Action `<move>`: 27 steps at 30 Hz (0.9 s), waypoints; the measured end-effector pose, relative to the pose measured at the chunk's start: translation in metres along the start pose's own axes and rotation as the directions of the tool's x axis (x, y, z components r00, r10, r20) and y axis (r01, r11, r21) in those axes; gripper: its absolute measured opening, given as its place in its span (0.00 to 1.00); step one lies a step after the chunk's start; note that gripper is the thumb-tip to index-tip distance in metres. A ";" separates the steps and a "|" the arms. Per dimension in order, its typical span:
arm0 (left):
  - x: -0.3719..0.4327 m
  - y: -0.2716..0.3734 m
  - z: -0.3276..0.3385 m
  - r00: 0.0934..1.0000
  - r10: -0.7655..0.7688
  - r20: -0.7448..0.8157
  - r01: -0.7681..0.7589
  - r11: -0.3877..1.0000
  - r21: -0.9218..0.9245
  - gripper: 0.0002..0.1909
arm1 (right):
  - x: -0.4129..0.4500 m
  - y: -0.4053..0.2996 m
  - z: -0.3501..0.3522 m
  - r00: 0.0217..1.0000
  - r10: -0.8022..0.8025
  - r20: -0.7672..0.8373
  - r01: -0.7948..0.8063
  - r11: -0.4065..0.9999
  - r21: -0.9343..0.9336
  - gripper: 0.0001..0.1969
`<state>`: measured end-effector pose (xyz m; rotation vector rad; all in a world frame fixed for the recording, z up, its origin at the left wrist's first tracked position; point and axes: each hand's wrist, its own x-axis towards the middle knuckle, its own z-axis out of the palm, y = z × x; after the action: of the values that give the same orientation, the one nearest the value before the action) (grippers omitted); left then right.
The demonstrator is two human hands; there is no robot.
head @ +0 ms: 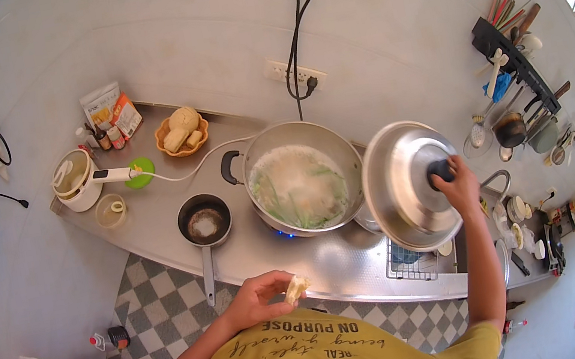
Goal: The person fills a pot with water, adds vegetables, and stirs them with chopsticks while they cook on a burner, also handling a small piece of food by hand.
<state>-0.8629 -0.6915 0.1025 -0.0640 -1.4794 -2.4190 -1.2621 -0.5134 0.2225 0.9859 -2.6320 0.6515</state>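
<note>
My left hand (264,298) holds a torn piece of pale bread (296,288) close to my shirt, in front of the counter edge. With my right hand (458,186) I grip the black knob (439,175) of a large metal lid (404,177). The lid is tilted on its side and raised at the right of a wide metal pot (296,135). Inside the uncovered pot, long green vegetables (299,200) lie in pale, foamy liquid. Blue lights (286,233) glow beneath the pot's front.
On the steel counter (158,224) stand a small dark saucepan (204,221), a basket of bread (182,131) and a white electric pot (76,180) with a cord. A wire rack (411,264) lies below the lid. Utensils (518,78) hang on the right wall.
</note>
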 end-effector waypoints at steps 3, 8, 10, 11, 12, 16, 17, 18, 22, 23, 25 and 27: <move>-0.018 0.006 -0.008 0.996 -0.003 -0.092 0.000 1.000 -0.029 0.19 | 0.021 -0.063 0.031 0.990 -0.105 0.091 0.096 0.990 0.100 0.28; -0.043 0.013 -0.018 0.972 0.055 -0.229 -0.067 0.997 -0.045 0.21 | 0.044 -0.132 0.075 0.943 -0.212 0.256 0.209 0.977 0.039 0.28; -0.052 0.012 -0.023 0.960 0.071 -0.271 -0.086 0.995 -0.044 0.21 | 0.046 -0.156 0.091 0.925 -0.231 0.301 0.225 0.973 0.052 0.27; -0.057 0.011 -0.026 0.949 0.081 -0.306 -0.099 0.994 -0.043 0.21 | 0.048 -0.163 0.100 0.908 -0.240 0.343 0.233 0.970 0.064 0.27; -0.060 0.010 -0.027 0.946 0.087 -0.311 -0.106 0.993 -0.044 0.21 | 0.050 -0.165 0.111 0.897 -0.287 0.337 0.285 0.957 0.057 0.27; -0.068 0.010 -0.032 0.921 0.130 -0.366 -0.154 0.987 -0.036 0.21 | 0.054 -0.178 0.135 0.870 -0.318 0.377 0.330 0.943 0.033 0.26; -0.069 0.011 -0.032 0.916 0.139 -0.377 -0.164 0.986 -0.037 0.20 | 0.054 -0.181 0.138 0.865 -0.328 0.380 0.343 0.939 0.030 0.25; -0.070 0.013 -0.033 0.913 0.140 -0.383 -0.166 0.986 -0.035 0.20 | 0.054 -0.184 0.141 0.860 -0.339 0.381 0.355 0.934 0.029 0.25; -0.073 0.017 -0.035 0.908 0.135 -0.397 -0.162 0.986 -0.035 0.19 | 0.057 -0.192 0.147 0.851 -0.293 0.436 0.335 0.942 -0.022 0.28; -0.073 0.017 -0.036 0.906 0.133 -0.401 -0.157 0.987 -0.028 0.19 | 0.057 -0.190 0.150 0.849 -0.304 0.432 0.343 0.939 -0.013 0.27; -0.074 0.018 -0.038 0.908 0.130 -0.399 -0.157 0.987 -0.035 0.19 | 0.058 -0.187 0.154 0.847 -0.317 0.426 0.352 0.936 -0.002 0.27; -0.075 0.018 -0.040 0.910 0.128 -0.395 -0.157 0.987 -0.041 0.19 | 0.057 -0.185 0.156 0.848 -0.346 0.402 0.360 0.932 0.041 0.24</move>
<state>-0.7813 -0.7163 0.0844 0.2732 -1.1643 -2.2030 -1.1924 -0.7458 0.1681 1.7001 -2.6585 0.3363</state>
